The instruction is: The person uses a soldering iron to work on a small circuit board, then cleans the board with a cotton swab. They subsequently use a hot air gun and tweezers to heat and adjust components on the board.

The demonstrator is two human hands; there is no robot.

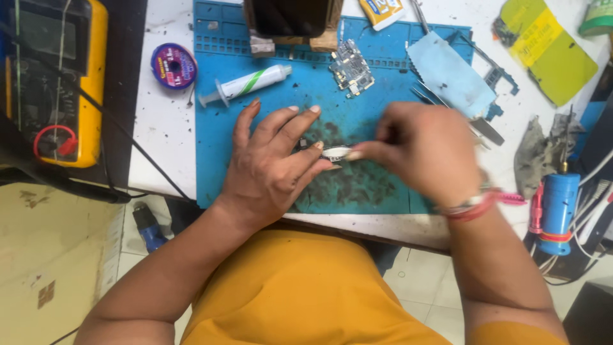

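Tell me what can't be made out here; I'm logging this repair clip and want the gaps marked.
Head view, the only one:
- Small silvery part: mostly covered by both hands, its kind unclear.
- Right hand: motion-blurred, so its grip and any tool are unreadable.
- Left hand: fingertips hide where it touches the part.
- Phone: cut off by the top edge.
- Circuit board: components too small.
- Blue mat: near edge hidden by the arms.

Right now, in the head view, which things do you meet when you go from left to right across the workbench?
Yellow multimeter → purple solder wick spool → white syringe → left hand → small metal part → right hand → grey rag → blue cylinder tool.
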